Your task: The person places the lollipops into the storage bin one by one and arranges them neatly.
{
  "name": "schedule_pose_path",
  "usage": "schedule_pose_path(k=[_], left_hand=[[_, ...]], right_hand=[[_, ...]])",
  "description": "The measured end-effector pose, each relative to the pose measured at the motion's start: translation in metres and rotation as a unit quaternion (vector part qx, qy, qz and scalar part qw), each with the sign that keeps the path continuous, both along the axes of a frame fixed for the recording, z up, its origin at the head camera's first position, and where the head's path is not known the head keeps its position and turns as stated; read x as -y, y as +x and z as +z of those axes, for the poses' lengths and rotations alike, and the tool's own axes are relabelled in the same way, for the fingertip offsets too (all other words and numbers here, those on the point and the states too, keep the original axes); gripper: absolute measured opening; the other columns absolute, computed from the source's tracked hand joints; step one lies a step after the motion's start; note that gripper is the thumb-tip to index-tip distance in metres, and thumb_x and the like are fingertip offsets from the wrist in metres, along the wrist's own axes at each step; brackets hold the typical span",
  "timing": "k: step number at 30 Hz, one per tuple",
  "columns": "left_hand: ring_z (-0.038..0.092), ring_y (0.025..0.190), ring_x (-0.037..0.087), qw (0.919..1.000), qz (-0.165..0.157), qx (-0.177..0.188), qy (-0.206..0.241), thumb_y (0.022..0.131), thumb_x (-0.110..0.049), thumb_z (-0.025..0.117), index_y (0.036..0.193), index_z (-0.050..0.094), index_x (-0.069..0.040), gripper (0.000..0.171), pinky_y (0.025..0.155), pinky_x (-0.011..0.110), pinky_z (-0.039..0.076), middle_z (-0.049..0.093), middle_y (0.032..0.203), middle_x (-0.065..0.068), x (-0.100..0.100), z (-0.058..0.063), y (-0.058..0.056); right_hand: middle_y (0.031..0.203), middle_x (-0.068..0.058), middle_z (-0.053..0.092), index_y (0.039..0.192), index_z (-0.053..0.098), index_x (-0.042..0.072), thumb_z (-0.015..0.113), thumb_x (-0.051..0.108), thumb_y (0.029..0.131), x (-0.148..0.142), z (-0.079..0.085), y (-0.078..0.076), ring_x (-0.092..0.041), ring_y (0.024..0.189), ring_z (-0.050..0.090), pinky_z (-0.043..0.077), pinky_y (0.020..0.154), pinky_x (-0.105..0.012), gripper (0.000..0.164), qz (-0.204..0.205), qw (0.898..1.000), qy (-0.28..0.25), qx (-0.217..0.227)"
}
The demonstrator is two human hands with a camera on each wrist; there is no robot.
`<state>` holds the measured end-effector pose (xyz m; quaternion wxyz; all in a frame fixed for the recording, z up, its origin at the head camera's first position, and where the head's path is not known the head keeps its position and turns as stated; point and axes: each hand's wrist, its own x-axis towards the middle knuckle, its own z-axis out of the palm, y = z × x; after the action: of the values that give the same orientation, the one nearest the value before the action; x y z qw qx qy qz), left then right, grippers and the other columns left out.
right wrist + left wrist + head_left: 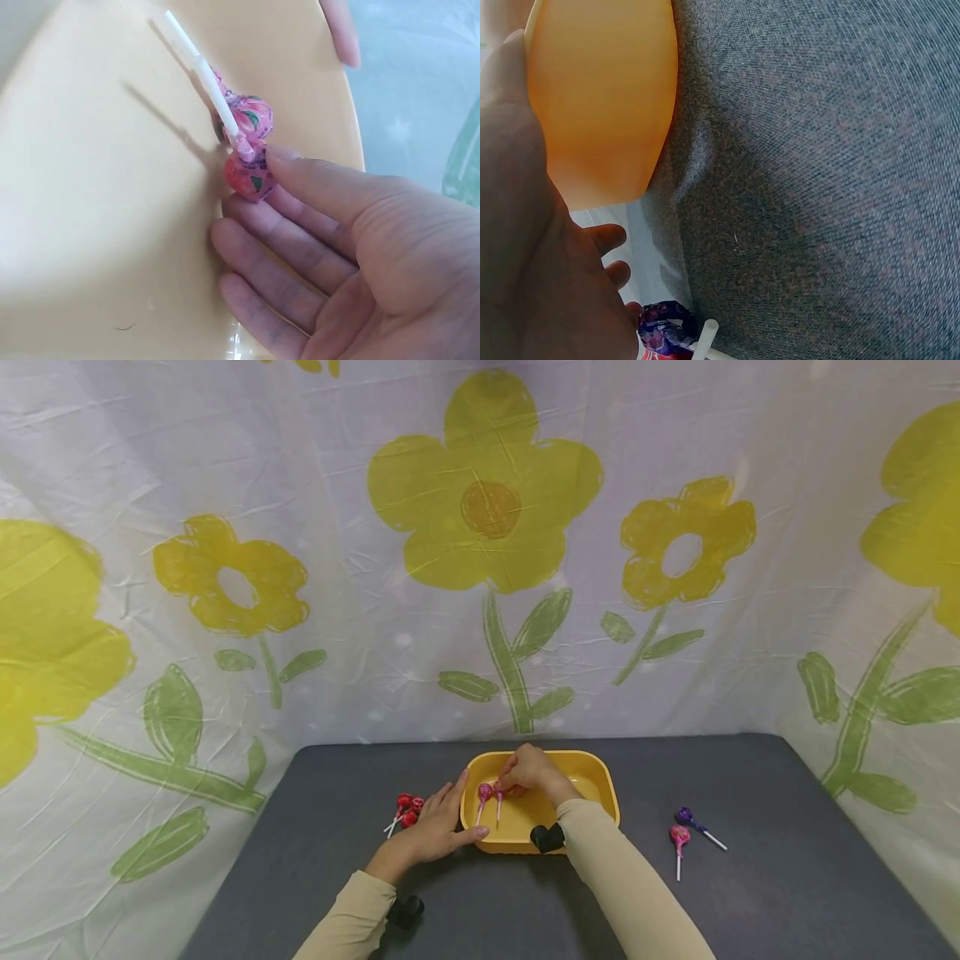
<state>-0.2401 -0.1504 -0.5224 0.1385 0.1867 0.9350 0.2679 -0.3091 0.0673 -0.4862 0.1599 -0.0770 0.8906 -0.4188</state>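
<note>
A yellow plastic box [525, 846] stands on the dark table. My right hand [531, 772] reaches inside and pinches a pink-wrapped lollipop [251, 176] between thumb and fingers, its white stick pointing away from the palm. A second pink lollipop [484, 792] lies in the box right beside it. My left hand [433, 833] rests against the box's left side, fingers extended along it and thumb near the front rim. By the left hand's outer edge are several red lollipops [405, 801]; a purple-wrapped one [664, 326] shows there in the left wrist view.
To the right of the box, a purple lollipop [683, 816] and a pink lollipop [679, 836] lie on the grey tabletop [750, 893]. A flower-printed curtain [390, 635] hangs behind the table and along its sides.
</note>
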Motion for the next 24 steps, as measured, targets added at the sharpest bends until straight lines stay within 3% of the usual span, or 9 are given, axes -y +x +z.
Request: schedule_pose_path(k=[10,24], left_hand=[[0.01,0.154,0.039,1.0,0.003,0.002,-0.008,0.087,-0.072,0.054,0.16,-0.009,-0.022,0.108,0.122,0.065,0.007,0.015,0.167,0.011,-0.0009,0.0032,0.0],[0.007,0.155,0.039,0.9999,0.01,0.008,-0.002,0.084,-0.075,0.055,0.16,-0.01,-0.024,0.112,0.122,0.065,0.004,0.015,0.167,0.012,-0.0009,-0.0035,-0.0014]], right_hand=[[0.078,-0.01,0.076,0.08,0.077,0.004,0.081,0.012,0.08,0.0038,-0.0048,-0.0004,-0.027,0.074,0.073,0.061,0.069,-0.034,0.009,-0.002,1.0,0.013,-0.009],[0.08,-0.012,0.076,0.081,0.077,0.002,0.08,0.01,0.081,0.0033,-0.0044,0.0018,-0.027,0.072,0.073,0.061,0.069,-0.034,0.009,0.007,1.0,0.01,-0.015]])
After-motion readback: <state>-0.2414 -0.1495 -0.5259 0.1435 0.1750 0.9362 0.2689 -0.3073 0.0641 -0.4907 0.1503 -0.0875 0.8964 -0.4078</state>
